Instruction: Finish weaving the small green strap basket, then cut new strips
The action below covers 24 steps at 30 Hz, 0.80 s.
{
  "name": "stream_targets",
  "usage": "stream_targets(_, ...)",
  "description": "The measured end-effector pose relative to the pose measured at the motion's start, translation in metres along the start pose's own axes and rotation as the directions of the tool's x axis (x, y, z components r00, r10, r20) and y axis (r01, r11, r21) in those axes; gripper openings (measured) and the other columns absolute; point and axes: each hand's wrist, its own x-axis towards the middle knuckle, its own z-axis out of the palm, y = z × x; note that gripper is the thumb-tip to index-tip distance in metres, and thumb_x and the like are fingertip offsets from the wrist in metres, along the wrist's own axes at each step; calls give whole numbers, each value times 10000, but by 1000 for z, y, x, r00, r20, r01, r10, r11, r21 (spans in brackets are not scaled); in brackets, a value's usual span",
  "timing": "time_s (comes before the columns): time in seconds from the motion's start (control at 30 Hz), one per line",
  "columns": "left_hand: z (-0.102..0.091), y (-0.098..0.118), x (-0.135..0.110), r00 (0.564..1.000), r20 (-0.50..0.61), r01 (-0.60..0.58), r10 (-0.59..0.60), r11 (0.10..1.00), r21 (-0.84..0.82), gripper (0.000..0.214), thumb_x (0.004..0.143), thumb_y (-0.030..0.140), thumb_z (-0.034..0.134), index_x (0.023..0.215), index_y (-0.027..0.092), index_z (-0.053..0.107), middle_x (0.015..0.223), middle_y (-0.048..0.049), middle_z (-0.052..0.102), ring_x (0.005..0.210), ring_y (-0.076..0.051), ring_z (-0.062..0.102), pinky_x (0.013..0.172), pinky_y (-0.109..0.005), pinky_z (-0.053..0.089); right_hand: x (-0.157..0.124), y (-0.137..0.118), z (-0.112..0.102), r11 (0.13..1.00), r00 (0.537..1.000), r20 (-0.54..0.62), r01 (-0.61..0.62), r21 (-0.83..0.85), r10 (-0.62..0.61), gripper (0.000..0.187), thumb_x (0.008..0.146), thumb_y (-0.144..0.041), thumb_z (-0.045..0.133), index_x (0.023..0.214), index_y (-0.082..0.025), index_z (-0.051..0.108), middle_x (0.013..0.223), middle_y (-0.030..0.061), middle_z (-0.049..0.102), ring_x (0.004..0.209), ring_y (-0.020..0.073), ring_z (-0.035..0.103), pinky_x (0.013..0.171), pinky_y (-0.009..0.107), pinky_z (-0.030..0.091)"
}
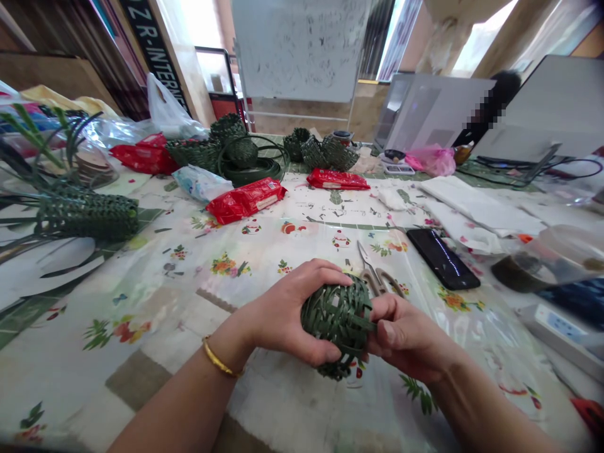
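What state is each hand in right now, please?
Left hand: holding a rounded dark-green woven piece.
Right hand: pinching a flat dark-green strip on that piece.

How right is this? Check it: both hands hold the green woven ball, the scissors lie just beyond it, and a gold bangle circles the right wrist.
Wrong wrist: the head view shows the gold bangle on the left wrist. The rest stands: left hand and right hand hold the green woven ball, with the scissors just beyond it.
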Motion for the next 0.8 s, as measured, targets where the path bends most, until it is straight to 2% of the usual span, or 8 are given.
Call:
stream_targets(0.17,-2,1,-2,1000,18,-5,5,1000,14,765,547,322,771,1227,269,424,1260,-85,409,1203,-281,424,1041,-443,355,2,2,5,1000,998,-69,2,-21,-4,289,644,-370,800,601,-105,692,499,-10,551,470,51,431,485,189,314)
stream_targets(0.37,-2,4,-2,1000,17,-14,13,999,39,759,556,331,764,1228,273,417,1261,-82,420,1205,-277,425,1039,-443,359,4,0,9,1000,997,-67,29,10,-28,262,648,-325,799,554,-116,671,427,-32,510,403,32,365,422,174,248)
stream_targets(0.5,-5,8,-4,1000,10,-5,4,996,85,774,554,370,770,1237,270,421,1288,-83,422,1225,-278,414,1044,-430,362,6,2,5,999,999,37,15,28,-16,293,581,-379,834,661,-131,700,496,-32,552,441,45,426,476,185,333)
stream_targets(0.57,-9,11,-6,1000,5,18,-19,989,145,753,565,374,767,1236,272,441,1309,-83,422,1232,-281,415,1049,-433,355,8,5,3,1000,998,57,12,4,-12,325,593,-415,821,710,-136,700,565,-15,593,489,59,465,513,198,358)
stream_targets(0.7,-16,16,-9,996,-43,91,-83,959,269,694,587,362,759,1221,270,492,1335,-82,429,1230,-284,430,1055,-443,339,14,10,3,990,994,-51,86,-109,-92,294,689,-404,763,633,-138,649,534,-33,550,494,52,430,501,187,328)
stream_targets(0.8,-17,16,-9,987,-105,152,-125,933,326,699,587,382,763,1226,273,501,1346,-75,433,1237,-286,424,1060,-442,326,13,4,1,944,972,-175,96,-315,-157,306,676,-446,754,673,-156,654,542,-33,548,521,78,455,538,215,370)
